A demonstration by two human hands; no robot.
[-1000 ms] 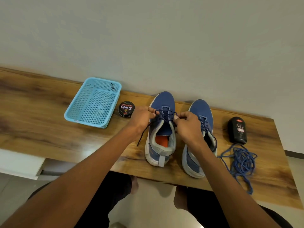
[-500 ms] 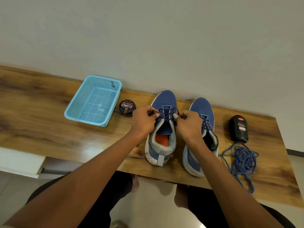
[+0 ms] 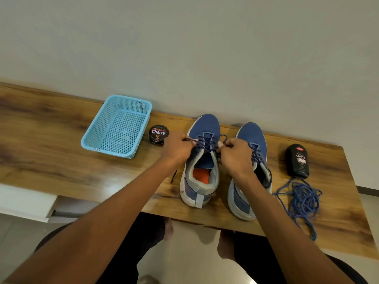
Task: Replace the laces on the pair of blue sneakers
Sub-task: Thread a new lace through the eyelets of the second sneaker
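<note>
At the far left of the wooden table [image 3: 51, 144] sits a light blue perforated basket [image 3: 118, 126], and just beside it a round tin of black shoe polish [image 3: 158, 134]. Next comes the left hand [image 3: 177, 147], fingers curled and pinching one end of the dark blue lace [image 3: 207, 141] at the outer side of the left sneaker [image 3: 202, 160]; a loose tail of that lace hangs down onto the table below the wrist. The lace crosses the eyelets over the tongue, and the right hand [image 3: 235, 155] pinches its other end on the shoe's inner side, fingers likewise curled. The right sneaker [image 3: 249, 171] stands just beside the first, toes toward the wall, already laced as far as can be seen, though the forearm hides part of it. Further right stands a dark bottle of liquid polish [image 3: 298, 160], and in front of it lies a tangled heap of lighter blue laces [image 3: 303, 199], probably the old ones. The lace is thin, soft and limp, so it is best taken near the stiff tip for threading and pulled evenly from both ends; the shoe looks light and may slide when tugged
</note>
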